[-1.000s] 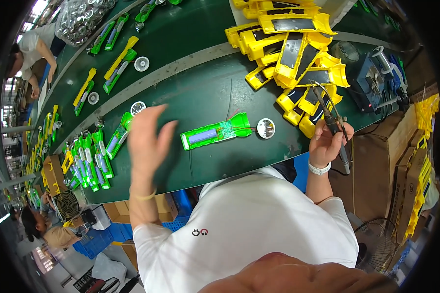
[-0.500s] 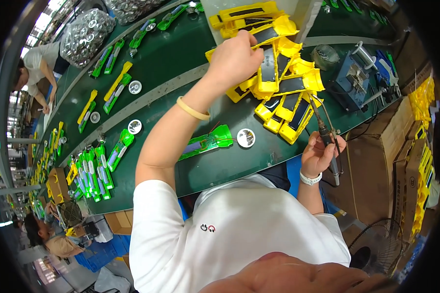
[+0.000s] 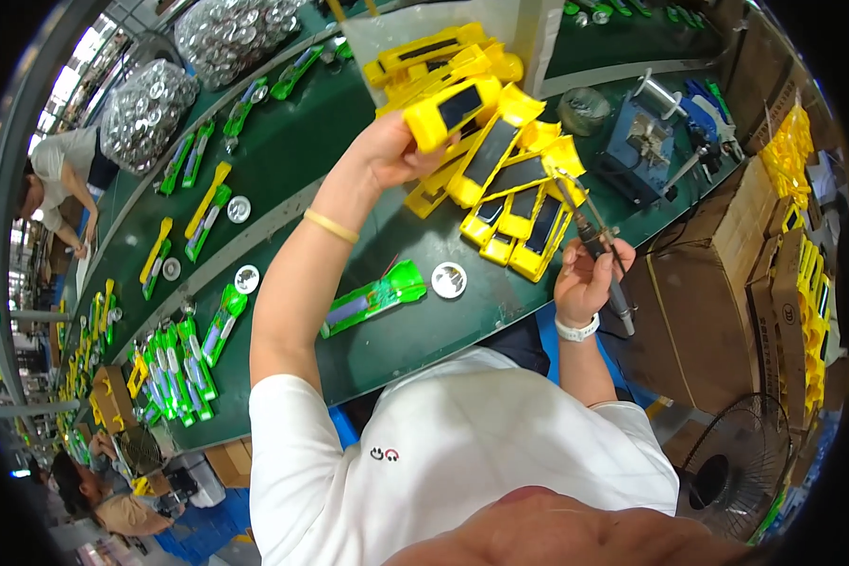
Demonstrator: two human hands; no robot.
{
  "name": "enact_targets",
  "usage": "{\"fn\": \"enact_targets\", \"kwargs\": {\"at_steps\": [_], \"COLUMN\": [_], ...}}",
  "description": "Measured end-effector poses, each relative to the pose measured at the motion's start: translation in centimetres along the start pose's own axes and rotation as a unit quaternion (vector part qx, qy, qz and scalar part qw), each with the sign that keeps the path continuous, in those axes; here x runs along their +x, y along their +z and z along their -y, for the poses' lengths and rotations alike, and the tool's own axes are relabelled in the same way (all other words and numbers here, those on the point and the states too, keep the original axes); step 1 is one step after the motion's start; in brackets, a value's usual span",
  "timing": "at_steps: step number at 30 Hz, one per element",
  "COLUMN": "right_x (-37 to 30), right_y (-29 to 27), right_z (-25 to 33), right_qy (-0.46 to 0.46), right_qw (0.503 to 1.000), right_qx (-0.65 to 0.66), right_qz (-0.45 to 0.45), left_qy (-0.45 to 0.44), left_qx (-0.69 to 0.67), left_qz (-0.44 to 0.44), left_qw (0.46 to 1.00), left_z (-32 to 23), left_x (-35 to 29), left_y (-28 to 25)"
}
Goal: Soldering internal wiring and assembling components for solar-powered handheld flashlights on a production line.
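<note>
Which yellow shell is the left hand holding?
The yellow shell at the left part of the pile, its near end gripped by the left hand; the others there lie ungripped.

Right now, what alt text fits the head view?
A person's left hand holds a yellow casing by a pile of similar ones; the right hand grips a soldering iron. On the green workbench, an open green casing and a round reflector lie side by side.

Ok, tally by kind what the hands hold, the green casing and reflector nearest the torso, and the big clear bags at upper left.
Yellow casing, in left hand: 1
Soldering iron, in right hand: 1
Green casing: 1
Reflector: 1
Clear bags of shiny parts: 2
Total: 6
</note>
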State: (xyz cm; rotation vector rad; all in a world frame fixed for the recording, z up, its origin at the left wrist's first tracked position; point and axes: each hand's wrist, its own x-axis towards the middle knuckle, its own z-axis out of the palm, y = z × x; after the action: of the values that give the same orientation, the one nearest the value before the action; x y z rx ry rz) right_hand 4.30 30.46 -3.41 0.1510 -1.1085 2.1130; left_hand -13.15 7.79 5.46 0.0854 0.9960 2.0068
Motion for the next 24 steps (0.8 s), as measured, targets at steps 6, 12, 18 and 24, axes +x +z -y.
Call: {"fn": "enact_targets", "kwargs": {"at_steps": [6,12,18,24], "right_x": [0.0,-0.4,-1.0,-3.3], "right_y": [-0.1,-0.1,2.1,4.6], "right_z": [-1.4,-1.2,-1.5,-3.1], "right_qy": [-0.015,-0.014,0.012,0.094], "right_qw": [0.998,1.000,0.993,0.985], "right_qx": [-0.056,-0.015,-0.017,-0.032], "right_qz": [0.024,0.022,0.113,0.143], "left_qy": [0.053,0.228,0.138,0.237], "left_qx": [0.073,0.750,0.876,0.789], "left_qz": [-0.021,-0.167,-0.180,-0.229], "left_qw": [0.996,0.598,0.425,0.519], "left_z": [2.9,0.5,3.9,8.9], "left_x": [-5.3,-15.6,-22.4,-21.8], "left_y": [-0.4,-3.1,-9.1,-7.8]}}
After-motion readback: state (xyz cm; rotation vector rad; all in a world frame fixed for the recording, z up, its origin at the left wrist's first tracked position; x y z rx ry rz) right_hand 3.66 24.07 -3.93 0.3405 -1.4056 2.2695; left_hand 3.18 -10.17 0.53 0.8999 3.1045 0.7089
